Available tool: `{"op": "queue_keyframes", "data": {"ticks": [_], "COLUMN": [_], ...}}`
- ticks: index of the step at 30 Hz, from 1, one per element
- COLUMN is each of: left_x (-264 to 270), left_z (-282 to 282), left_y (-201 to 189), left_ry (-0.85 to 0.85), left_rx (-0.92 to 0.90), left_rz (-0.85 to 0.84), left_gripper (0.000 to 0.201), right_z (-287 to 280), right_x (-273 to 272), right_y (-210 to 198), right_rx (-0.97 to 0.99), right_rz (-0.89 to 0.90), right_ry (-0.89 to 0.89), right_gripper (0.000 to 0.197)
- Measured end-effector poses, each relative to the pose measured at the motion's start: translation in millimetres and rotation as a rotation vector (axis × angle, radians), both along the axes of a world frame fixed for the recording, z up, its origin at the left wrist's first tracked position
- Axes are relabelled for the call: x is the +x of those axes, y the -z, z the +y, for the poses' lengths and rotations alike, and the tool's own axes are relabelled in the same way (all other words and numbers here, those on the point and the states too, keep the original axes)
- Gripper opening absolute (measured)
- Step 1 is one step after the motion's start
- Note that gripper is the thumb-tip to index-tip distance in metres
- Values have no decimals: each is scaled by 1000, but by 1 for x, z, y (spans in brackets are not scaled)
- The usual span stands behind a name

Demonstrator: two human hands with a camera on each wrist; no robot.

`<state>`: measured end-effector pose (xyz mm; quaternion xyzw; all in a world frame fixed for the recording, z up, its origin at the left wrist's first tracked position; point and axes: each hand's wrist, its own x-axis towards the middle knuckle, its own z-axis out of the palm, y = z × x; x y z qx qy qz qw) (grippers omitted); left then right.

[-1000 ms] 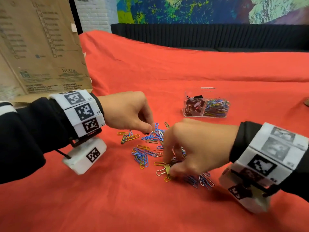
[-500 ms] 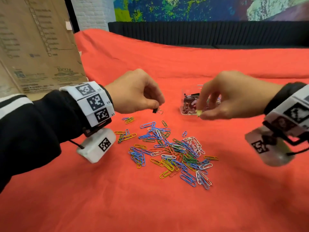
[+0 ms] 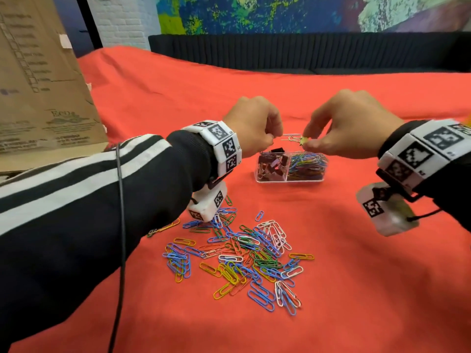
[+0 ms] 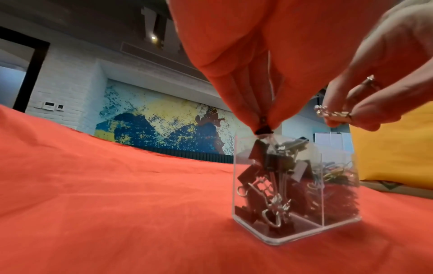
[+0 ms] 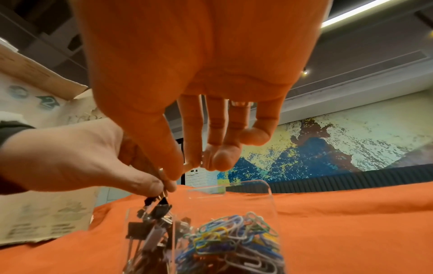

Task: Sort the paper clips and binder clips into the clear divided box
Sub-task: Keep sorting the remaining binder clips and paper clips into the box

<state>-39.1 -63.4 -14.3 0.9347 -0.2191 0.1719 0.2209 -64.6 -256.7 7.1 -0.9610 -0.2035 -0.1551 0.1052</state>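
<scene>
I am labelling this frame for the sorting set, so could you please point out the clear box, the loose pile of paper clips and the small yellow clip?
clear box [image 3: 289, 180]: head view, front wall.
paper clips [image 3: 244, 253]: head view, middle of pile.
yellow clip [image 3: 303, 140]: head view, its body.

Two hands [image 3: 251, 123]; one divided box [image 3: 289, 178]; two held binder clips [image 3: 303, 140]; loose paper clips [image 3: 237, 258] (too many to count).

Head high; wrists low, near box [image 3: 289, 171]
</scene>
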Motion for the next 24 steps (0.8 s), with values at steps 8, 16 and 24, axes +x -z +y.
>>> {"op": "queue_keyframes", "data": {"ticks": [8, 16, 24], "left_x": [2, -27, -70], "left_z": [28, 107, 172], "left_y": [5, -3, 2], "left_ry": [108, -28, -136], "left_rx": [-206, -42, 449], "left_rz": [103, 146, 543], "left_gripper": [24, 13, 69], "right_z": [26, 40, 31], "right_x": [20, 20, -42], "right_y": [6, 3, 14], "right_rx": [62, 143, -116], "right_rz": [26, 24, 184], "right_ry": [-3, -25, -223], "right_gripper": [13, 21, 14]}}
